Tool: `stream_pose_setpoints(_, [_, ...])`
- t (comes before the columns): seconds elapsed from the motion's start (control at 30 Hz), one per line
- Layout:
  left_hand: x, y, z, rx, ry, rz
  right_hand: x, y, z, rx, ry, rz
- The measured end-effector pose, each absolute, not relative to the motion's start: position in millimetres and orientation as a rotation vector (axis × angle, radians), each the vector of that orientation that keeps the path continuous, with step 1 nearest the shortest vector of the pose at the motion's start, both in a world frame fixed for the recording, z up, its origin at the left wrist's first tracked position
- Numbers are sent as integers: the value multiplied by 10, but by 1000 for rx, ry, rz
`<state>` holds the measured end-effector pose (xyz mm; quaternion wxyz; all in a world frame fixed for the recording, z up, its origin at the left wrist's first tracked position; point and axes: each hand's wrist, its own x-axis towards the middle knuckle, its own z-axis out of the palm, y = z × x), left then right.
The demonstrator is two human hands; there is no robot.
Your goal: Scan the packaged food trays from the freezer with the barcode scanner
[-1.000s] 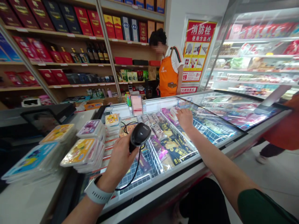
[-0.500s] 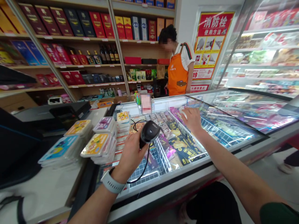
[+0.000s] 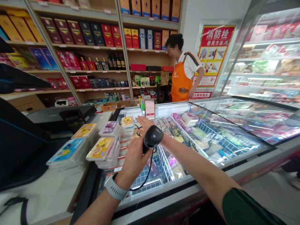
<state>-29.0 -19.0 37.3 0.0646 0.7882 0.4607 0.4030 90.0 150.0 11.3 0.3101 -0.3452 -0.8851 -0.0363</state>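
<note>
My left hand (image 3: 133, 156) is wrapped around a black barcode scanner (image 3: 153, 136), held over the glass-topped freezer. The scanner's cord loops down beneath it. My right arm crosses behind the scanner, and my right hand (image 3: 144, 123) has its fingers stretched towards a small stack of orange-labelled plastic packs (image 3: 127, 122). No object shows in that hand, though the scanner hides part of it. Left of my hands stand more stacks: yellow-labelled packs (image 3: 100, 149), purple-labelled packs (image 3: 109, 128) and blue-labelled packs (image 3: 67, 151). A clear white pack (image 3: 190, 119) lies on the glass to the right.
Wire baskets of bagged frozen food show through the freezer glass (image 3: 211, 125). A phone-like display (image 3: 150, 109) stands at its far edge. Behind it is a person in an orange apron (image 3: 180, 81). Dark checkout equipment (image 3: 21, 140) occupies the left counter.
My right hand has moved left from the white pack on the glass to near the small orange-labelled stack. My left hand still grips the scanner. The view has tilted up slightly.
</note>
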Motion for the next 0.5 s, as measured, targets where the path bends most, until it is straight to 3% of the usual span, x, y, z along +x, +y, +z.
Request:
stream_pose_setpoints(0.23, [-298,-173,409,2355,1391,1300,356,1461,292,-816,-2396,-249])
stream_pose_setpoints(0.5, [-324,-130,313,2401,1343,1378,531,1324,387,-770,-2320,-253])
